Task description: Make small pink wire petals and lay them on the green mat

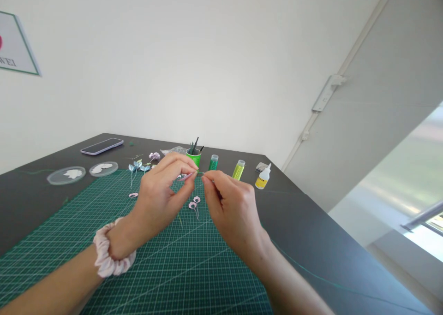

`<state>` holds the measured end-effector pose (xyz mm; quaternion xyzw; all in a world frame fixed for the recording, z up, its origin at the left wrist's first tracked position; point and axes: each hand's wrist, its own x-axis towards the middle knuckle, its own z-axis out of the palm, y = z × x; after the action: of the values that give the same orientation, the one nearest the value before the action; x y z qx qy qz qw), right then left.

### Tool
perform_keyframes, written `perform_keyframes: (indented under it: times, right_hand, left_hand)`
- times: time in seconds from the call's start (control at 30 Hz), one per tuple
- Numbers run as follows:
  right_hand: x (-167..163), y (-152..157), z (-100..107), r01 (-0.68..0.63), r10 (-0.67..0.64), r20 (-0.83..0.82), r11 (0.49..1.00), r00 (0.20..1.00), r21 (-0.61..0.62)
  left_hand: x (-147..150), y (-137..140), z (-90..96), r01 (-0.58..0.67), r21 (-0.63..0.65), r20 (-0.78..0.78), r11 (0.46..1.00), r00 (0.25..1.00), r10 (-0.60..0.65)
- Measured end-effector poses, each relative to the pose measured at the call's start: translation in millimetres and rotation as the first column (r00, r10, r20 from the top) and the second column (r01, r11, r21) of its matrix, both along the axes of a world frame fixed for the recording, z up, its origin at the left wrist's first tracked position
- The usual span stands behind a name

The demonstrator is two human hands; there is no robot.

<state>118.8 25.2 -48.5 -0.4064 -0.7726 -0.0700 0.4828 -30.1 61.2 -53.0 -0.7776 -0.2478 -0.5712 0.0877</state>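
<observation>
My left hand (169,186), with a pale scrunchie (112,250) at its wrist, is closed in a pinch on a small pale pink flower piece (187,176), mostly covered by the fingers. A short thin green strand (200,172) spans the small gap between my hands. My right hand (230,199) pinches the strand's other end between thumb and forefinger. Both hands are raised above the green cutting mat (180,269). Below them on the mat lie two small pale pink flower pieces (192,205) with thin stems. Whether the strand is thread or wire is unclear.
Behind the hands stand a green pot of tools (194,157), green (213,163) and yellow-green (238,170) thread spools, and a glue bottle (263,177). Leftward are blue flower pieces (138,166), shallow dishes (57,179) with white pieces, and a phone (102,146). Loose green thread (332,283) trails rightward.
</observation>
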Motion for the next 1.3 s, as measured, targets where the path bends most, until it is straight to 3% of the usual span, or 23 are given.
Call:
perform_keyframes:
  times: [0.2, 0.3, 0.37, 0.5, 0.6, 0.73, 0.9, 1.0, 1.07, 1.13, 1.2, 1.3]
  right_hand:
    - [15.0, 5.9, 6.7, 0.022, -0.022, -0.004, 1.000, 1.000, -0.001]
    - [21.3, 8.8, 7.7, -0.093, 0.082, -0.089, 0.988, 0.993, -0.125]
    - [24.3, 10.6, 8.6, -0.192, 0.144, -0.205, 0.952, 0.968, -0.239]
    - [27.7, 16.8, 10.1, -0.445, 0.220, -0.492, 0.800, 0.842, -0.402]
    - [28.3, 23.3, 8.4, -0.628, 0.240, -0.665, 0.647, 0.707, -0.433]
    - [25.9, 28.7, 3.1, -0.778, 0.179, -0.814, 0.461, 0.553, -0.427]
    - [18.2, 28.3, -2.5, -0.890, 0.140, -0.899, 0.266, 0.414, -0.369]
    - [12.4, 27.2, -4.5, -0.919, 0.104, -0.926, 0.204, 0.363, -0.337]
    - [8.1, 26.4, -5.2, -0.923, 0.070, -0.935, 0.202, 0.347, -0.328]
    - [2.9, 25.0, -5.8, -0.915, 0.057, -0.940, 0.255, 0.337, -0.313]
    - [-3.3, 22.3, -6.5, -0.883, 0.079, -0.933, 0.359, 0.352, -0.303]
    - [-13.1, 15.4, -8.2, -0.787, 0.133, -0.876, 0.516, 0.463, -0.337]
  left_hand:
    - [1.0, -1.2, -1.0, 0.127, -0.137, 0.002, 0.982, 0.992, -0.128]
    - [1.2, -0.6, -2.5, 0.209, -0.223, 0.041, 0.952, 0.978, -0.205]
    - [1.3, -0.2, -3.1, 0.253, -0.274, 0.064, 0.928, 0.967, -0.245]
    - [2.2, -1.2, -1.4, 0.334, -0.356, 0.124, 0.873, 0.943, -0.310]
    - [2.9, -2.8, 1.2, 0.393, -0.412, 0.188, 0.822, 0.919, -0.346]
    - [3.8, -3.4, 1.7, 0.436, -0.460, 0.273, 0.773, 0.898, -0.344]
    - [5.3, -1.4, -0.7, 0.424, -0.431, 0.351, 0.797, 0.892, -0.285]
    - [5.6, -1.3, 0.5, 0.368, -0.391, 0.332, 0.843, 0.911, -0.244]
    - [5.2, -1.8, 1.8, 0.287, -0.343, 0.299, 0.894, 0.936, -0.186]
    - [4.4, -2.2, 2.2, 0.188, -0.267, 0.259, 0.945, 0.959, -0.118]
    - [3.4, -2.1, 1.6, 0.111, -0.190, 0.226, 0.975, 0.972, -0.067]
    - [2.3, -1.9, 0.6, 0.045, -0.119, 0.192, 0.992, 0.981, -0.022]
